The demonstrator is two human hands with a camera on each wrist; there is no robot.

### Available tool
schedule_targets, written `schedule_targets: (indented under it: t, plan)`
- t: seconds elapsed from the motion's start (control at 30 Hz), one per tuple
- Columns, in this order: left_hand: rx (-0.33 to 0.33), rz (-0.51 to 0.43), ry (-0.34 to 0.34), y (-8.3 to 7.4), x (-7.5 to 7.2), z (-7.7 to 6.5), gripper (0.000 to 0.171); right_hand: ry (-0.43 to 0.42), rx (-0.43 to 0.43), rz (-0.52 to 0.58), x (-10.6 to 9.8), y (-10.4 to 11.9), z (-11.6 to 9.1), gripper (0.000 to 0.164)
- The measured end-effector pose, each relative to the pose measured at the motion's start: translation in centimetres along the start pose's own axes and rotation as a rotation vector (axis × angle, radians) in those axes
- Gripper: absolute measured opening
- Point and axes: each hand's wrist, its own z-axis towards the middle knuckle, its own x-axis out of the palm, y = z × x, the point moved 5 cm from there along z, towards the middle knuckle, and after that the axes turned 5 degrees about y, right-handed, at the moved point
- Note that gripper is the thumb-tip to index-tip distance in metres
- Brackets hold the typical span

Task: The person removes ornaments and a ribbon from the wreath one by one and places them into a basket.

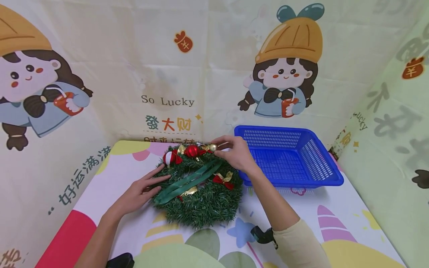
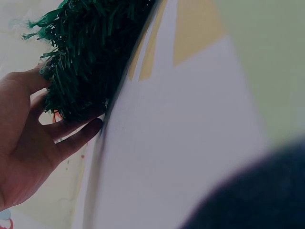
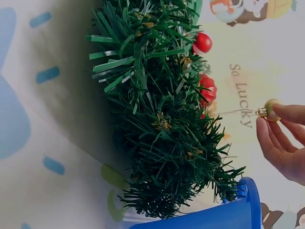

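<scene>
I watch the right hand pinch a small gold bauble above the far right edge of the green tinsel wreath, which lies on the table, just left of the blue plastic basket. I see the left hand, fingers spread, touching its left side. Green ribbon crosses the middle.

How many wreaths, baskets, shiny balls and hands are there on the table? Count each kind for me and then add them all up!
Wreaths: 1, the green wreath
Baskets: 1, the blue basket
Shiny balls showing: 3, a red-and-white ball, a red ball and a gold ball
Hands: 2, the left hand and the right hand
Total: 7
</scene>
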Motion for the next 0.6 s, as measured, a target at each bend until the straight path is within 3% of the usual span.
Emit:
schedule_targets:
  t: [0.6]
  plan:
    - [0.001, 0.026, 0.004, -0.2, -0.1, 0.2, 0.044, -0.091, 0.014, 0.036, -2.4, -0.7, -3.1, 0.027]
